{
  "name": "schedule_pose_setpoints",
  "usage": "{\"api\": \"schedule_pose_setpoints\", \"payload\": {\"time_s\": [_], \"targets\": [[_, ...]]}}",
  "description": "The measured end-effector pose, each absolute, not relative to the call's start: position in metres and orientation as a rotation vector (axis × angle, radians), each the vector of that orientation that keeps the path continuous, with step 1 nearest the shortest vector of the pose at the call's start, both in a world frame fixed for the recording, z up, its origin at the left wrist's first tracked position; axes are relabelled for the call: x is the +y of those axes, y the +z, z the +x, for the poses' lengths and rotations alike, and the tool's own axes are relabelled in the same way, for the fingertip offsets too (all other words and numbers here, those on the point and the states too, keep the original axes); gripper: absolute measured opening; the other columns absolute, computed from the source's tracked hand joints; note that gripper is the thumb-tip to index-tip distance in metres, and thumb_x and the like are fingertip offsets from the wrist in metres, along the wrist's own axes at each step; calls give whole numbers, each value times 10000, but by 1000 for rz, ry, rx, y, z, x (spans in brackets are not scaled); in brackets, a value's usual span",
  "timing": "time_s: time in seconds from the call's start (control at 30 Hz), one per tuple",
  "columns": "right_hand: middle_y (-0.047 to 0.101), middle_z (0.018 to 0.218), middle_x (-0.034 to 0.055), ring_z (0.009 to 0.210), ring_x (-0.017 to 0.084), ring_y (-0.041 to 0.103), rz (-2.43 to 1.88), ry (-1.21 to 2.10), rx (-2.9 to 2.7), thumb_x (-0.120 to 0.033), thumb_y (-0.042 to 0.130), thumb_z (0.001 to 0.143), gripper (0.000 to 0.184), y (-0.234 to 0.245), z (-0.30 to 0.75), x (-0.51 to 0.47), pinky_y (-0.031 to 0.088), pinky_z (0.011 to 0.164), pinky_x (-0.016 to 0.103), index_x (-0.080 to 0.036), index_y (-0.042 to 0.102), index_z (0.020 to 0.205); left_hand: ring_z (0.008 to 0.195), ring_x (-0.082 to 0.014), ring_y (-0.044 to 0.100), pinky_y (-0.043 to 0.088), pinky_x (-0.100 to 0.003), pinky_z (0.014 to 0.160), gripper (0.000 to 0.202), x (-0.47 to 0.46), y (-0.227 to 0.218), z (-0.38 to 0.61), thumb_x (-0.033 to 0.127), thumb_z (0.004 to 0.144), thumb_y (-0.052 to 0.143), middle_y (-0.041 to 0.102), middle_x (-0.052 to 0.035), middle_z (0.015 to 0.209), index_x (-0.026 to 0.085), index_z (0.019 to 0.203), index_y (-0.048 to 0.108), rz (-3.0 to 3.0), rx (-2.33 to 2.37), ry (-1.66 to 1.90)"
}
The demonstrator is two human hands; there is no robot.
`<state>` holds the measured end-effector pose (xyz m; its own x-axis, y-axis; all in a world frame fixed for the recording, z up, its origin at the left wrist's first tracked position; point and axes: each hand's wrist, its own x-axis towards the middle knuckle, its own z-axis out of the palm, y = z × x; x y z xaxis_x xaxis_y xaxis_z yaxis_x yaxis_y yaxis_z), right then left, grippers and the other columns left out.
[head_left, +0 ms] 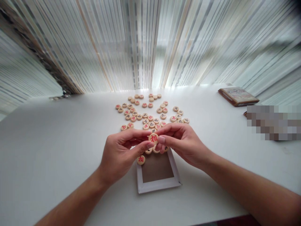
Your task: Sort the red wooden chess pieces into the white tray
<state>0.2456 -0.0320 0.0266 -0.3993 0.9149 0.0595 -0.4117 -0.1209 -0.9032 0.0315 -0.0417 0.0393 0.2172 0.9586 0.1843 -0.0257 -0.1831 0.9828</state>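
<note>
Both hands meet over the near end of a shallow white-rimmed box point(142, 183) with a brown floor. My left hand point(122, 155) and my right hand point(182, 141) pinch one round wooden chess piece point(153, 138) with a red character between their fingertips, held upright facing me. Several more pieces lie in the box under my fingers, one with a red mark point(141, 159) at its left rim. Beyond the hands several loose wooden pieces point(150, 113) with red or black characters are scattered on the white table point(58, 141).
A flat brown box lid or book point(237, 96) lies at the far right of the table. A blurred-out patch covers something just in front of it. Striped curtains hang behind the table's far edge.
</note>
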Motion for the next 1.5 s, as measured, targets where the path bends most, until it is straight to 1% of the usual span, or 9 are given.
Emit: {"api": "schedule_pose_setpoints", "payload": {"time_s": [0.13, 0.33, 0.47, 0.6, 0.77, 0.97, 1.17, 1.33, 1.5], "targets": [[827, 757, 52, 658, 120, 765, -699, 1695, -1125, -286, 947, 843, 173, 27, 245, -32, 635, 639, 185, -171, 864, 941, 790, -189, 845, 705, -206, 727, 262, -41, 40, 32, 151, 776, 960, 878, -39, 904, 206, 1023, 891, 1459, 935, 1192], [807, 691, 48, 595, 132, 747, -790, 1654, -1145, -302, 1008, 745, 265, 30, 243, -32, 631, 586, 199, -149, 845, 887, 793, -164, 817, 694, -203, 733, 227, -39, 39, 34, 116, 813, 915, 863, -42, 910, 212, 1018, 895, 1571, 890, 1226], [811, 706, 53, 621, 152, 761, -842, 1632, -1138, -315, 1044, 672, 318, 33, 242, -34, 649, 606, 227, -152, 842, 857, 803, -157, 799, 684, -203, 737, 199, -40, 41, 36, 97, 838, 883, 851, -49, 908, 209, 1002, 896, 1651, 922, 1246], [817, 736, 54, 660, 160, 767, -848, 1632, -1103, -318, 1059, 637, 317, 34, 239, -37, 652, 644, 247, -166, 843, 813, 771, -164, 797, 675, -206, 688, 95, -43, 44, 40, 151, 867, 873, 846, -51, 880, 200, 946, 889, 1646, 992, 1236], [800, 715, 48, 667, 152, 736, -872, 1591, -1117, -302, 1061, 638, 312, 33, 237, -39, 603, 613, 230, -172, 855, 834, 720, -178, 797, 645, -200, 576, 49, -46, 46, 42, 197, 882, 853, 839, -51, 850, 196, 923, 880, 1617, 1046, 1216], [799, 725, 39, 675, 142, 733, -858, 1604, -1106, -288, 1054, 650, 288, 34, 238, -39, 600, 630, 219, -177, 844, 812, 747, -164, 798, 658, -195, 643, 84, -48, 47, 43, 144, 883, 826, 846, -49, 876, 191, 925, 882, 1624, 1018, 1224], [790, 711, 31, 660, 142, 736, -833, 1616, -1104, -312, 1022, 714, 258, 29, 238, -38, 617, 651, 233, -174, 843, 841, 738, -160, 804, 659, -183, 632, 107, -47, 47, 43, 122, 867, 830, 850, -47, 874, 175, 947, 876, 1575, 1020, 1209], [781, 713, 25, 669, 134, 723, -830, 1659, -1083, -299, 1040, 679, 287, 30, 237, -37, 602, 654, 227, -169, 814, 799, 751, -154, 790, 661, -195, 670, 111, -47, 46, 44, 109, 876, 813, 838, -42, 855, 190, 917, 876, 1607, 985, 1215], [764, 708, 23, 672, 142, 700, -862, 1664, -1086, -337, 1045, 664, 329, 31, 238, -38, 577, 635, 245, -170, 788, 783, 744, -172, 784, 649, -218, 639, 80, -47, 47, 45, 137, 871, 823, 834, -49, 844, 195, 887, 875, 1561, 980, 1187]]}}
